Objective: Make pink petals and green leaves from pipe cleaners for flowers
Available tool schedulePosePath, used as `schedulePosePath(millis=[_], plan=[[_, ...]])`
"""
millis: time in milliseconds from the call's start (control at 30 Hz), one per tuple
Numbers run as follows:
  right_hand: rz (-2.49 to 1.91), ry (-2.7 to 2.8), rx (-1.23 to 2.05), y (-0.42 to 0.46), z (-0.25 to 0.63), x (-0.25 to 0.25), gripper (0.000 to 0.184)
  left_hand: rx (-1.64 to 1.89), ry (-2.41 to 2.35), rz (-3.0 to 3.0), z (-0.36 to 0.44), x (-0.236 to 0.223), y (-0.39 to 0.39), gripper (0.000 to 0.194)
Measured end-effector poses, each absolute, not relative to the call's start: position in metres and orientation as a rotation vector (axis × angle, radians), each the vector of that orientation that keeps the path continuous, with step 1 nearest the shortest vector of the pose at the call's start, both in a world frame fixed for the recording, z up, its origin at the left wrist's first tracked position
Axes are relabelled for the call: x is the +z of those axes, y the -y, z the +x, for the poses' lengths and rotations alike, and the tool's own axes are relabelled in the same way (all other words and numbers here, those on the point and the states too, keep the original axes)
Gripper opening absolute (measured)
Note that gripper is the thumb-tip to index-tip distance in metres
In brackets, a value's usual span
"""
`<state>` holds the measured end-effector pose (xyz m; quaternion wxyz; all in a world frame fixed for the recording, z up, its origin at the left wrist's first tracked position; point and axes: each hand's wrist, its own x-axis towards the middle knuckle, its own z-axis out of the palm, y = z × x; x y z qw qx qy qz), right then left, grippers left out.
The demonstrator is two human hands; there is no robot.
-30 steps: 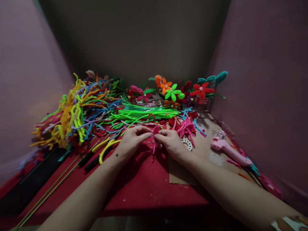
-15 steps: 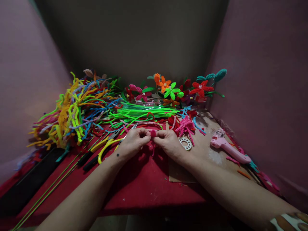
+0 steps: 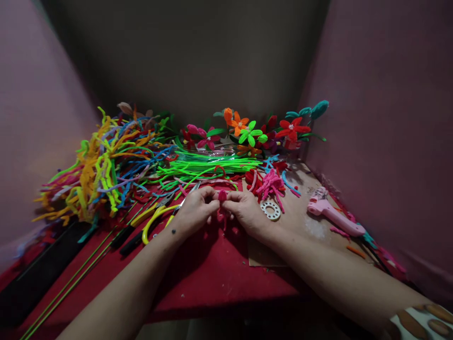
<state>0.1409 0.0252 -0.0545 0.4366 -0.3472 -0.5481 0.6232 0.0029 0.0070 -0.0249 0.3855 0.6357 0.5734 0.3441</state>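
Between my two hands is a small dark pink pipe cleaner piece (image 3: 222,195), with a thin end hanging below it. My left hand (image 3: 200,207) pinches it from the left between thumb and forefinger. From the other side, my right hand (image 3: 247,208) closes its thumb and forefinger on the same piece. Yellow-handled scissors (image 3: 153,223) lie beside my left wrist, partly over pliers with yellow and black grips (image 3: 144,215). A white ring with holes (image 3: 271,210) rests just right of my right hand.
A heap of coloured pipe cleaners (image 3: 102,170) fills the left. Green pipe cleaners (image 3: 212,164) lie behind my hands, with pipe cleaner flowers (image 3: 251,133) at the back. A pink glue gun (image 3: 334,217) is on the right, over brown board (image 3: 304,245). Long green stems (image 3: 76,271) cross the red cloth (image 3: 212,283).
The dark pink piece has turned slightly in my fingers and looks taller now. Both hands stay pinched on it. The whole view has shifted a little.
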Motion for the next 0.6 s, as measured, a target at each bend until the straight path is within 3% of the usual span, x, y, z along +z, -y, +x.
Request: schedulePosePath(millis=[300, 467, 600], plan=[[-0.856, 1.459, 1.607, -0.034, 0.142, -0.062, 0.016, 0.815, -1.417, 1.538, -0.002, -0.016, -0.006, 0.013], [-0.934, 1.621, 1.384, -0.034, 0.144, -0.060, 0.016, 0.866, -1.413, 1.556, 0.002, -0.010, -0.007, 0.023], [-0.988, 1.684, 1.296, -0.031, 0.144, -0.060, 0.014, 0.959, -1.472, 1.731, 0.002, -0.015, -0.008, 0.020]])
